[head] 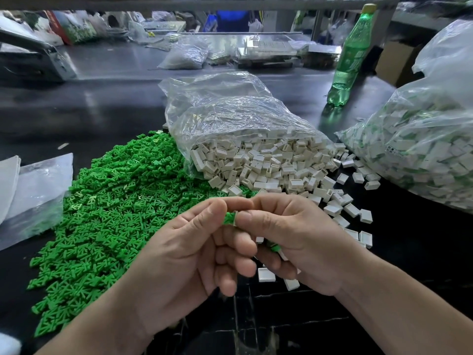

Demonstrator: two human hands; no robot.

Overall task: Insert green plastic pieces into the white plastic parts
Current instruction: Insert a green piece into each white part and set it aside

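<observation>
Green and small, the plastic piece [228, 218] is pinched by the left hand [184, 254] between thumb and forefinger. It meets the right hand [297, 242], whose fingertips clamp what seems a white part [235, 219], mostly hidden. To seat it cleanly, the person should square the green tip to the opening and push straight, not at an angle. Beyond the left hand lies the green pile [115, 201]. Beyond the right, white parts [268, 162] spill from a clear bag [230, 111] on the bench [76, 103].
</observation>
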